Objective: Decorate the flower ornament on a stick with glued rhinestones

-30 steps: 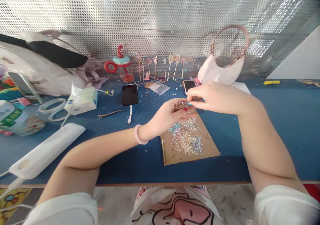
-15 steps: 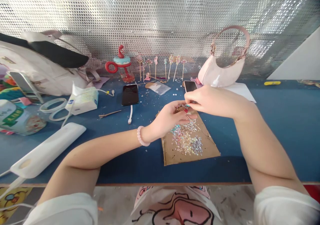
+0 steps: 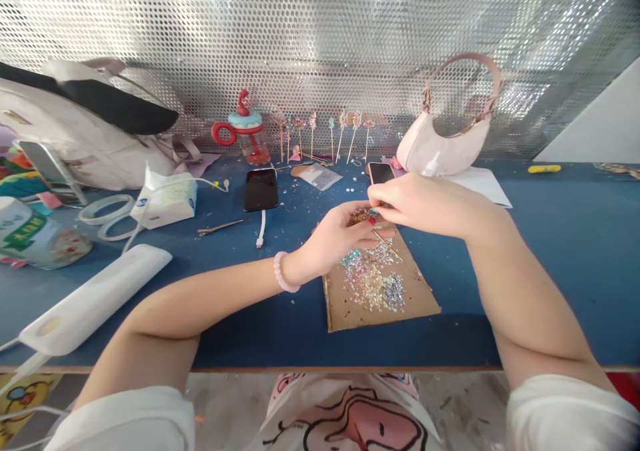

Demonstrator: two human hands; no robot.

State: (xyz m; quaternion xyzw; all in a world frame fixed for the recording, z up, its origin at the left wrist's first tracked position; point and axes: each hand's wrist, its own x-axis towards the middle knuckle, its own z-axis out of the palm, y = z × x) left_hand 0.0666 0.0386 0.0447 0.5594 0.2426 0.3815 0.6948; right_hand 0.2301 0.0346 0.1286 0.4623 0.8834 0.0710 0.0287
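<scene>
The left hand (image 3: 336,239) has its grip curled around a sparkly ornament (image 3: 361,216) above the cardboard (image 3: 383,287), where loose sequins (image 3: 374,279) lie. The right hand (image 3: 410,201) pinches its fingertips together at the ornament's edge; whether they hold anything, I cannot tell. Beyond, a phone (image 3: 261,189) rests on the blue surface (image 3: 240,317).

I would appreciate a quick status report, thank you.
Left hand cradling beaded piece; right hand pinching at it. Sequins on cardboard below. Nothing visibly blocking either hand.
</scene>
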